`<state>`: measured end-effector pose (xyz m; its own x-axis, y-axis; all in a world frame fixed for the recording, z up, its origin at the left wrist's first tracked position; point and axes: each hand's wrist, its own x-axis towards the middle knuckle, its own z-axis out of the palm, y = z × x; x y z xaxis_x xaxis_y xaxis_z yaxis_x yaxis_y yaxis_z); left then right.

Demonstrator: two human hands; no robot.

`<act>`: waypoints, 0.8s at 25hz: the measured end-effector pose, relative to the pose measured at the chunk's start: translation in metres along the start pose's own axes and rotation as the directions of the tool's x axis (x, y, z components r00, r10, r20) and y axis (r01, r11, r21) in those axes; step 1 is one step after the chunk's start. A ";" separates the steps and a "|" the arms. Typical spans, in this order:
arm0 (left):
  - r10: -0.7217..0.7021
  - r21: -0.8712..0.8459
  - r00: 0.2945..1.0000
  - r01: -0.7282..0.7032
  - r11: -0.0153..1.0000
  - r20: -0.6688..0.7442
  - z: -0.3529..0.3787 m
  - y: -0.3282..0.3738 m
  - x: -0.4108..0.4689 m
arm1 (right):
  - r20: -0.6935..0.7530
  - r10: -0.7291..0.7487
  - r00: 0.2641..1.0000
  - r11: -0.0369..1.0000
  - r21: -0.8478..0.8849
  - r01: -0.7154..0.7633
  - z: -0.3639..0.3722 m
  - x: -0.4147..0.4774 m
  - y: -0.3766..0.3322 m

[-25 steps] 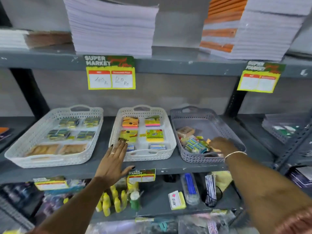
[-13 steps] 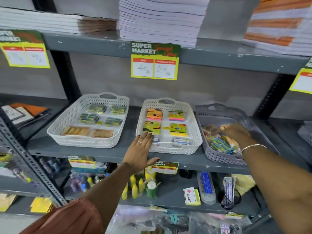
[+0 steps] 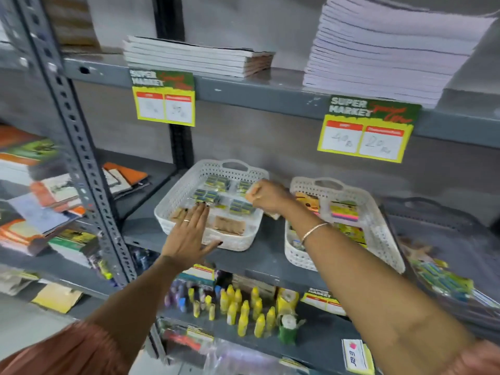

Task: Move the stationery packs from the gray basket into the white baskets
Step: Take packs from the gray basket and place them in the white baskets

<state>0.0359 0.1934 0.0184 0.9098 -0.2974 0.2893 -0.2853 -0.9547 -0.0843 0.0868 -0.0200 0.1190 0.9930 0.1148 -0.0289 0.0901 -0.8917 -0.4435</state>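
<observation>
right hand (image 3: 266, 197) fisted on a pale pack (image 3: 250, 191) over the left white basket (image 3: 189, 185); left hand (image 3: 190, 234) flat, grip empty.

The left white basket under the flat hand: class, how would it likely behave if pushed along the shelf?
The left white basket looks like thin perforated plastic holding a few small packs, so probably light. Its flat base on the smooth shelf suggests sliding rather than tipping. The left hand resting on it may steady it.
</observation>
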 end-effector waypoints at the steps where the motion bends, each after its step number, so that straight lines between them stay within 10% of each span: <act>1: -0.007 0.003 1.000 0.007 1.000 0.005 0.002 -0.012 -0.002 | 0.045 -0.055 0.997 0.998 -0.016 0.056 0.017 0.009 -0.014; 14: 0.019 -0.001 0.999 -0.019 1.000 -0.044 0.019 -0.026 -0.007 | 0.261 -0.053 0.964 0.965 -0.236 0.117 0.091 0.038 -0.033; 20: 0.105 -0.068 0.984 -0.115 0.991 -0.142 -0.009 0.000 0.012 | -0.012 -0.001 1.000 0.993 -0.120 0.000 0.021 0.020 0.009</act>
<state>0.0437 0.1900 0.0306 0.8229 -0.3919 0.4114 -0.4080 -0.9115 -0.0522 0.1056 -0.0163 0.0961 0.9937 0.1107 -0.0176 0.0985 -0.9377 -0.3332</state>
